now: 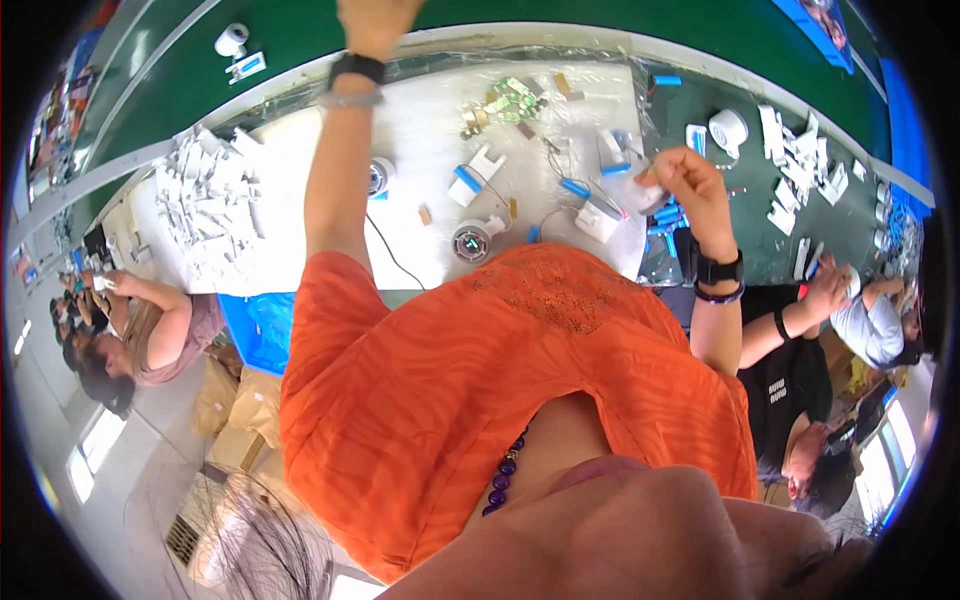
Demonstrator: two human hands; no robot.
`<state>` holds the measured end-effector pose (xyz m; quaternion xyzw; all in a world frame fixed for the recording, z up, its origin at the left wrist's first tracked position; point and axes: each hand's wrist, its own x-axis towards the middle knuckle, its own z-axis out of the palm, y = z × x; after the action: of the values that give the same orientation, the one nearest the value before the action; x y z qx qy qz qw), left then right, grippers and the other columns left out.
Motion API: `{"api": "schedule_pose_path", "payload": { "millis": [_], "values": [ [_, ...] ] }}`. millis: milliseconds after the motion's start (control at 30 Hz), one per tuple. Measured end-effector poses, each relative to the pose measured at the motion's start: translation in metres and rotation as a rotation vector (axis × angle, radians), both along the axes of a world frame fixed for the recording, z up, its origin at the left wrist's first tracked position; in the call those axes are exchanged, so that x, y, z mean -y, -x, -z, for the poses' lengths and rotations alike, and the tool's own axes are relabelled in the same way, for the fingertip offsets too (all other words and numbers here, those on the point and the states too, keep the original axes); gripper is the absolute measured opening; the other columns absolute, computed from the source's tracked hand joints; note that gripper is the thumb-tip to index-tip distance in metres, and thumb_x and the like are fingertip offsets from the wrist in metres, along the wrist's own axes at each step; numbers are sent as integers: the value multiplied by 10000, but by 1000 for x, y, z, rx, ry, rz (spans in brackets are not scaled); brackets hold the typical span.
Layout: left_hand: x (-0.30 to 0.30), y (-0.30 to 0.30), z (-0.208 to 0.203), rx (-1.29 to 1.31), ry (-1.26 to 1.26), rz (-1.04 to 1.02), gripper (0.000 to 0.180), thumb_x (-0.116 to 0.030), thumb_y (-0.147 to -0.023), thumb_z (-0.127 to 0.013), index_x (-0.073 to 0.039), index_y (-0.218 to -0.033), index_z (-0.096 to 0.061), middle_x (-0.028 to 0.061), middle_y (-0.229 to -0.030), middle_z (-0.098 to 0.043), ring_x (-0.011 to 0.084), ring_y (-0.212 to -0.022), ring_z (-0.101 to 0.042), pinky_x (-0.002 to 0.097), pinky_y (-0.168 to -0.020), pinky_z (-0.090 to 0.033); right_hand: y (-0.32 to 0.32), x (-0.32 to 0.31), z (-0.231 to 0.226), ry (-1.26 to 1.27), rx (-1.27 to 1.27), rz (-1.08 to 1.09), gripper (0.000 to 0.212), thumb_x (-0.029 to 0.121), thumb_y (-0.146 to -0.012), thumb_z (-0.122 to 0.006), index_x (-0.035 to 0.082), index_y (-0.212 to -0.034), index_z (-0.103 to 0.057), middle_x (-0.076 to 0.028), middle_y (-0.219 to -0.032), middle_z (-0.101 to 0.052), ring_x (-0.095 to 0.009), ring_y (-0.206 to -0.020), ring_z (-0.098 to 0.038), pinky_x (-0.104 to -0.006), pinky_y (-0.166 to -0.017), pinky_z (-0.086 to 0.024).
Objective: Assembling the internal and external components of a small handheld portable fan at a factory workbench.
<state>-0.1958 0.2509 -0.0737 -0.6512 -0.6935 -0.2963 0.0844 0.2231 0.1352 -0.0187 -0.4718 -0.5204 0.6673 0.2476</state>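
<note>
White worktop (300, 170) carries everything we handle, and it is the largest thing before us, with a green strip beyond its far edge and a darker green mat at its right end. Our orange blouse (500, 400) hides its near edge. Toward the left end lies a loose heap of white plastic shells (205, 200), piled within easy reach. Near the middle, close to the near edge, sits a small round fan unit (470, 242), face up, and beside it lie white housings with blue battery cells (575, 187) and thin wires. Green circuit boards (515, 100) are gathered at the far edge.

Our left hand (372, 22) stretches far past that edge, cut off by the frame, so we cannot tell how its fingers stand. Our right hand (690, 180) hovers over the right end, fingers pinched shut on a small part (650, 176), apparently lifted close for inspection; what it is we cannot make out.
</note>
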Motion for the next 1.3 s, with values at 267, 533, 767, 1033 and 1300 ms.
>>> {"api": "schedule_pose_path", "payload": {
  "millis": [267, 533, 767, 1033, 1300],
  "values": [
    [172, -141, -38, 1090, 617, 997, 795, -234, -751, -750, -32, -1421, -372, 183, -1406, -450, 306, -1298, -439, 380, -1079, -354, 46, 29, -34, -71, 37, -199, 139, 19, -883, -638, 22, -1003, -569, -38, -830, -636, -117, -736, -630, -238, -669, -490],
    [229, -141, -47, 1097, 584, 746, 476, -129, -805, -670, -22, -1252, -541, 176, -1180, -611, 285, -1097, -597, 367, -940, -456, 63, 60, -72, -53, -16, -326, 256, -43, -834, -660, 24, -1066, -574, -28, -855, -623, -90, -726, -610, -216, -612, -484],
    [258, -138, -74, 907, 498, 715, 427, -115, -869, -605, -35, -1266, -467, 159, -1058, -631, 248, -937, -646, 358, -807, -514, 66, 87, -60, -801, 572, -396, 122, 29, -851, -663, 9, -961, -614, -101, -719, -610, -200, -643, -636, -310, -554, -472],
    [252, -168, -77, 1756, 542, 568, 173, -98, -989, -414, -40, -1145, -463, 70, -896, -599, 119, -599, -596, 257, -504, -493, 61, 111, -37, -1069, 326, 143, 131, 10, -829, -701, 5, -949, -649, -111, -879, -670, -221, -735, -641, -307, -669, -507],
    [263, -174, -85, 1643, 498, 682, 315, -118, -947, -485, 12, -1225, -416, 77, -849, -600, 106, -592, -560, 263, -494, -488, 70, 117, -51, -1153, 275, 138, 200, -30, -795, -702, 36, -980, -664, -124, -931, -680, -271, -818, -645, -331, -707, -503]
  ]
}}
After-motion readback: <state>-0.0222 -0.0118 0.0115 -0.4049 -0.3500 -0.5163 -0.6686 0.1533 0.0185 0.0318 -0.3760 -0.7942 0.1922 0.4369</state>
